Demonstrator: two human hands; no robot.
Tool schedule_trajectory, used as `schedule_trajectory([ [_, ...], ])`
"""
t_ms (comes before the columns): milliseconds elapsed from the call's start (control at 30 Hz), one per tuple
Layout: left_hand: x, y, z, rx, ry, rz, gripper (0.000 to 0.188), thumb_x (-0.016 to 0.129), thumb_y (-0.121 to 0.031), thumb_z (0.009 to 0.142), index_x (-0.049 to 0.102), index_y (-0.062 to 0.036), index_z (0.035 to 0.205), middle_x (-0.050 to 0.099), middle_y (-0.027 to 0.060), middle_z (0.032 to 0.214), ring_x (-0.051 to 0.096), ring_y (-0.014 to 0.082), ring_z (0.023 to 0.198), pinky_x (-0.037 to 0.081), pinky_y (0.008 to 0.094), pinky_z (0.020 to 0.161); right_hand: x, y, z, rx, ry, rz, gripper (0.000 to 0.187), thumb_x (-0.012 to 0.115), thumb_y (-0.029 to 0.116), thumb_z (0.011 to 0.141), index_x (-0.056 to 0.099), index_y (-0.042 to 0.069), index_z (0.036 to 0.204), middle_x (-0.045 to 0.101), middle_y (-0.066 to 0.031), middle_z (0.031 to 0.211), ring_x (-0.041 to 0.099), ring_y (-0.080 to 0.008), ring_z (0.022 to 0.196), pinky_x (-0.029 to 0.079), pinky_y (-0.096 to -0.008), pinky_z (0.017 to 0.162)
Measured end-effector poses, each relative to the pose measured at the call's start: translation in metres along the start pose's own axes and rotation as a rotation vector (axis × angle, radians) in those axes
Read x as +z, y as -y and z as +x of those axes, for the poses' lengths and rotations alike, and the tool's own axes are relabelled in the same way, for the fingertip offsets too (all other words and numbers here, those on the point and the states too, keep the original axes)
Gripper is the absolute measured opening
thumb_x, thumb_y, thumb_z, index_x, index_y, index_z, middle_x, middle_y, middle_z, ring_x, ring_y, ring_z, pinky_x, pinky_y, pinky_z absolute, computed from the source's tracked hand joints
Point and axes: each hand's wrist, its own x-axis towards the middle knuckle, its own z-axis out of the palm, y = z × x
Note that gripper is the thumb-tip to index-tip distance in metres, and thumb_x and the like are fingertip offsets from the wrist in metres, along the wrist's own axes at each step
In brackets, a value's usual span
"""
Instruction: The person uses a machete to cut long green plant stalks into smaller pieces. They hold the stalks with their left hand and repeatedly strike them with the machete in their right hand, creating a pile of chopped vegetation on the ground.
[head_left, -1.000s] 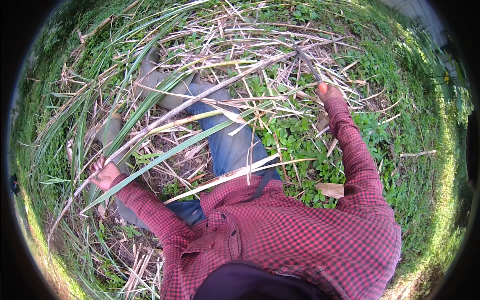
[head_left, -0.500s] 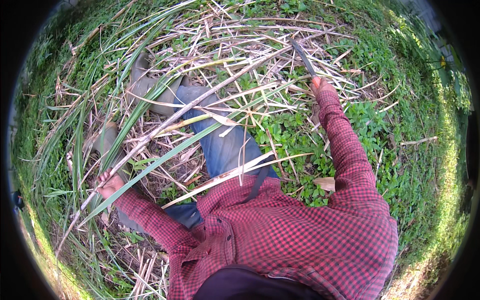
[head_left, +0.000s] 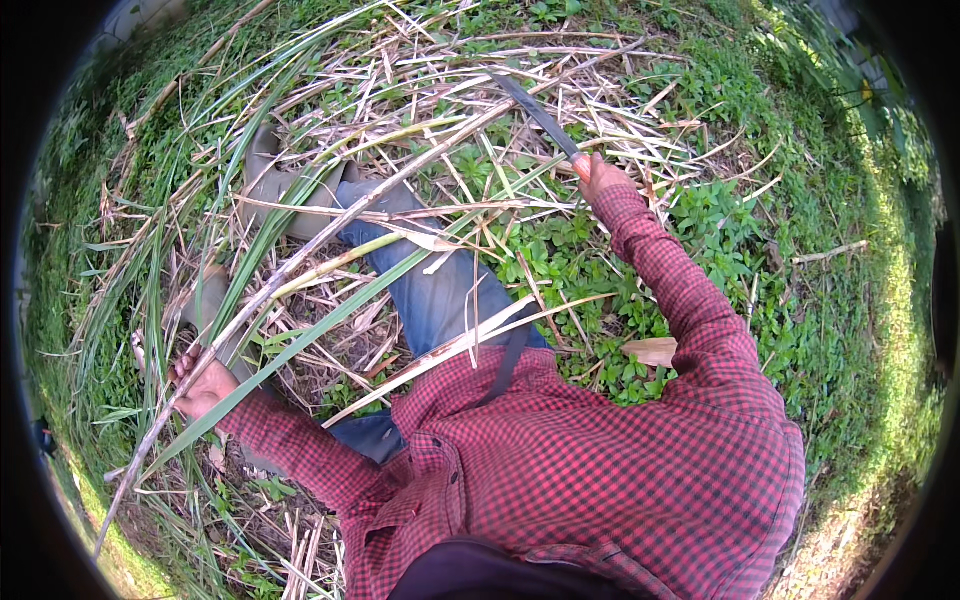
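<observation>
Fingers of the left hand were curled loosely round a long brownish stalk toward its lower end, the palm partly showing. Right hand was closed firmly on the orange handle of a knife, whose dark blade slanted up and leftward. From the left hand the stalk ran diagonally up and away, over the jeans and beside the boot, passing beyond the right hand's far left side, well apart from its fingers. Near the tip, the blade crossed the stalk's line; whether they touched could not be told. A green leaf lay across the left wrist, and a pale split strip spanned the lap between the arms.
</observation>
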Motion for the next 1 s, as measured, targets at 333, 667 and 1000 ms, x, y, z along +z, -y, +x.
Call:
schedule_trajectory([
  [333,-0.101,-0.066,0.051,-0.044,-0.669,-0.021,0.026,0.037,-0.024,0.089,0.052,-0.0037,0.098,0.047,0.0091,0.083,0.046,0.0263,0.074,0.038,0.048,0.074,0.027,0.014,-0.027,0.084,0.008,0.128,0.051,0.06,0.036,0.079,0.046,0.006,0.117,0.063,-0.0233,0.098,0.062,-0.0381,0.091,0.049,-0.0456,0.08],
  [667,0.014,-0.007,0.014,0.061,0.012,-0.258,0.065,0.02,-0.074,0.08,0.033,-0.0146,0.057,0.022,-0.003,0.048,0.018,0.0121,0.041,0.017,0.0279,0.043,0.005,0.024,-0.043,-0.085,-0.107,0.318,0.048,0.062,0.035,0.075,0.05,0.008,0.112,0.064,-0.0224,0.088,0.062,-0.0396,0.083,0.049,-0.0466,0.076],
  [1000,0.084,-0.002,0.004,-0.044,0.476,-0.576,0.065,0.044,-0.076,0.075,0.032,-0.0165,0.051,0.023,-0.0048,0.045,0.02,0.0089,0.04,0.017,0.0251,0.043,-0.041,0.127,-0.151,-0.727,-0.109,0.273,0.042,0.063,0.027,0.076,0.046,0.008,0.11,0.063,-0.0193,0.075,0.063,-0.0383,0.072,0.05,-0.048,0.066],
])
